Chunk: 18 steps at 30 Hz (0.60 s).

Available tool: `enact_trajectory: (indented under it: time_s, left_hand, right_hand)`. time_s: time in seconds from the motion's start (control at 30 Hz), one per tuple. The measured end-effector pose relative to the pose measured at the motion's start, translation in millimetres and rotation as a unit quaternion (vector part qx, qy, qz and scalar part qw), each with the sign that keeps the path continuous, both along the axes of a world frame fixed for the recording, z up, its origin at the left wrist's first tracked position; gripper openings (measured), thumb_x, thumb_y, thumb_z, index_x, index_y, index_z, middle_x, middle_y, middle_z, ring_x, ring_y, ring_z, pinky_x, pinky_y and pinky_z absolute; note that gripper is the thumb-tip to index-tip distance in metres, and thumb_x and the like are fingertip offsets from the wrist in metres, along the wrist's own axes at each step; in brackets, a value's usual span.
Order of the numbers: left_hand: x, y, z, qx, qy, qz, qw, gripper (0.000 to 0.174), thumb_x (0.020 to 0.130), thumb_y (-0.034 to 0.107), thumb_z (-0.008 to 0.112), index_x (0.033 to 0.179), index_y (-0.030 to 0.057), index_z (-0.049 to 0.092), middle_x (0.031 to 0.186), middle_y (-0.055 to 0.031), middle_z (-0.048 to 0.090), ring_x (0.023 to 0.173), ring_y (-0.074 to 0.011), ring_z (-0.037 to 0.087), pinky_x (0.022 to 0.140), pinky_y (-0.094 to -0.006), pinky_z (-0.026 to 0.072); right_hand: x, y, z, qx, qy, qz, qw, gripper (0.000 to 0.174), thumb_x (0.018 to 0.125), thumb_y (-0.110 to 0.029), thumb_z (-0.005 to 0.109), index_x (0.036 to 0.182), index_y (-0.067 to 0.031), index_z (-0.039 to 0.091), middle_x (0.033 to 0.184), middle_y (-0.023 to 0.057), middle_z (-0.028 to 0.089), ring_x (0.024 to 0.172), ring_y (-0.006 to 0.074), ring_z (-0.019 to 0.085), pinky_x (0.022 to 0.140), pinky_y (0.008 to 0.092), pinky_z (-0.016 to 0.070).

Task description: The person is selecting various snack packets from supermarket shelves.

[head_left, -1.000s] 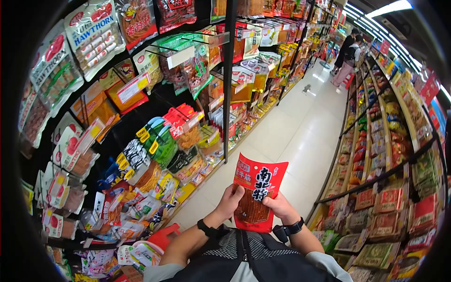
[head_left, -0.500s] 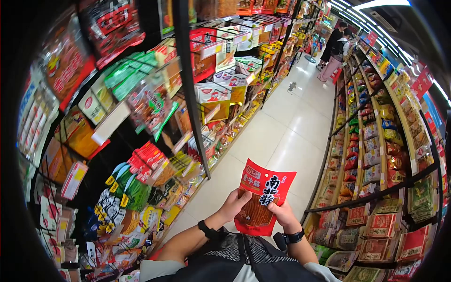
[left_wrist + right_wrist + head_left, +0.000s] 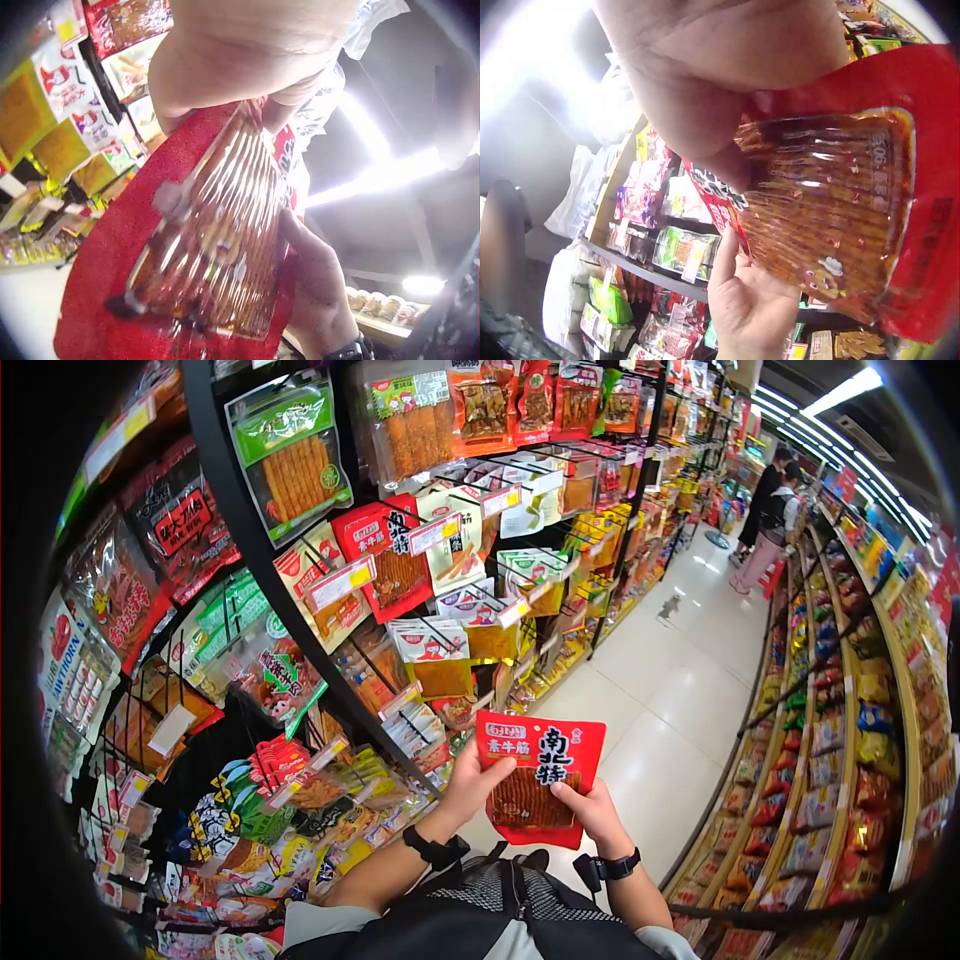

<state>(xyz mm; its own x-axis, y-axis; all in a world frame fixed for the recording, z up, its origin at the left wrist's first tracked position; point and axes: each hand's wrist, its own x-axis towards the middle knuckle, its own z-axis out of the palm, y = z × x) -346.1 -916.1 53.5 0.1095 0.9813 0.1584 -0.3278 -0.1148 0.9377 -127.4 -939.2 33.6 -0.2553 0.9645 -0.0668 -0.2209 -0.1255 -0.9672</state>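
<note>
A red snack packet (image 3: 545, 738) with black lettering and a clear window over brown strips is held in front of the chest. My left hand (image 3: 466, 788) grips its left edge, thumb on the front. On the other side my right hand (image 3: 598, 818) pinches the lower right edge, its thumb also on the front. The left wrist view shows the glossy window (image 3: 217, 240) close up below the left hand. In the right wrist view, strips in rows fill the packet (image 3: 930, 172), and the left hand (image 3: 751, 304) appears behind it.
A rack of hanging snack packets lines the left, with a black post (image 3: 270, 560) and a similar red packet (image 3: 388, 575) on a hook. Shelves of bagged goods (image 3: 820, 745) run along the right. Two people (image 3: 768, 510) stand farther down the tiled aisle (image 3: 650, 710).
The head view has moved along the aisle, so the black post now stands farther left and more hanging packets show. Both hands keep hold of the red packet, which now sits more level.
</note>
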Motion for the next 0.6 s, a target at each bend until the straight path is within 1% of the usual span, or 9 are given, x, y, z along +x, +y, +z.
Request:
enact_trajectory:
  time_s: [0.07,0.17,0.2,0.3,0.33,0.43,0.47,0.5,0.6]
  left_hand:
    - [1.5,24.5,10.9,0.026,-0.004,0.071,0.997,0.036,0.090,0.001,0.065,0.121,0.0022,0.048,0.112,-0.0061,0.064,0.102,-0.0128,0.062,0.092,-0.0304,0.0499]
    - [-6.6,59.0,25.4,0.060,0.032,0.181,0.981,0.039,0.087,0.001,0.068,0.119,0.0021,0.045,0.103,-0.0061,0.061,0.095,-0.0120,0.062,0.086,-0.0285,0.0515]
    - [-7.7,70.9,36.9,0.061,0.040,0.221,0.973,0.041,0.086,0.003,0.072,0.117,0.0020,0.046,0.100,-0.0055,0.060,0.090,-0.0113,0.061,0.083,-0.0277,0.0519]
    - [-19.8,109.2,50.6,0.083,0.070,0.296,0.949,0.042,0.084,0.005,0.074,0.117,0.0020,0.047,0.102,-0.0059,0.060,0.089,-0.0113,0.061,0.081,-0.0272,0.0522]
    - [-25.2,124.5,55.3,0.106,0.089,0.331,0.933,0.040,0.083,0.008,0.076,0.112,0.0018,0.049,0.099,-0.0060,0.062,0.087,-0.0108,0.062,0.077,-0.0270,0.0522]
    - [-47.0,164.6,76.3,0.098,0.092,0.357,0.924,0.033,0.085,0.005,0.074,0.108,0.0041,0.051,0.098,-0.0037,0.061,0.088,-0.0091,0.060,0.081,-0.0269,0.0512]
    - [-54.3,180.0,79.3,0.109,0.081,0.388,0.912,0.031,0.084,0.007,0.076,0.105,0.0039,0.052,0.093,-0.0029,0.063,0.085,-0.0092,0.061,0.078,-0.0267,0.0513]
    - [-63.0,191.8,82.3,0.110,0.075,0.397,0.908,0.032,0.084,0.008,0.076,0.105,0.0039,0.052,0.092,-0.0029,0.063,0.084,-0.0093,0.061,0.077,-0.0268,0.0514]
    - [-84.8,220.7,93.5,0.121,0.052,0.432,0.892,0.033,0.083,0.009,0.077,0.104,0.0038,0.052,0.089,-0.0028,0.063,0.080,-0.0094,0.062,0.074,-0.0267,0.0521]
  right_hand:
    - [-0.5,28.1,12.3,0.000,-0.017,0.025,1.000,0.024,0.093,-0.012,0.066,0.113,0.0005,0.065,0.103,0.0016,0.069,0.092,0.0093,0.061,0.085,0.0284,0.0504]
    - [-12.3,72.8,14.3,0.036,-0.022,0.066,0.997,0.024,0.093,-0.013,0.066,0.112,0.0012,0.065,0.102,0.0014,0.069,0.091,0.0084,0.061,0.083,0.0274,0.0506]
    - [-21.3,90.2,17.4,0.054,-0.013,0.068,0.996,0.023,0.094,-0.013,0.065,0.112,0.0012,0.065,0.103,0.0013,0.069,0.092,0.0084,0.061,0.083,0.0272,0.0505]
    - [-43.1,140.8,31.6,0.066,0.000,0.093,0.993,0.023,0.094,-0.012,0.065,0.113,0.0012,0.064,0.104,0.0014,0.069,0.093,0.0085,0.061,0.084,0.0275,0.0505]
    - [-51.4,160.4,30.6,0.081,0.012,0.104,0.991,0.023,0.094,-0.011,0.064,0.114,0.0008,0.064,0.104,0.0013,0.068,0.093,0.0088,0.061,0.084,0.0280,0.0508]
    - [-82.1,213.0,41.4,0.082,0.044,0.132,0.987,0.022,0.094,-0.009,0.064,0.114,0.0002,0.064,0.105,0.0014,0.068,0.093,0.0097,0.062,0.084,0.0288,0.0511]
    - [-92.1,228.6,46.3,0.058,0.054,0.142,0.987,0.021,0.094,-0.008,0.063,0.113,-0.0006,0.064,0.105,0.0016,0.068,0.094,0.0110,0.063,0.085,0.0294,0.0513]
    - [-101.5,242.0,51.4,0.055,0.052,0.154,0.985,0.021,0.094,-0.008,0.063,0.113,-0.0008,0.064,0.106,0.0018,0.068,0.094,0.0112,0.063,0.086,0.0295,0.0512]
    - [-127.9,281.3,60.6,0.068,0.056,0.183,0.979,0.023,0.094,-0.008,0.063,0.117,-0.0019,0.063,0.111,0.0025,0.067,0.098,0.0119,0.063,0.088,0.0297,0.0507]
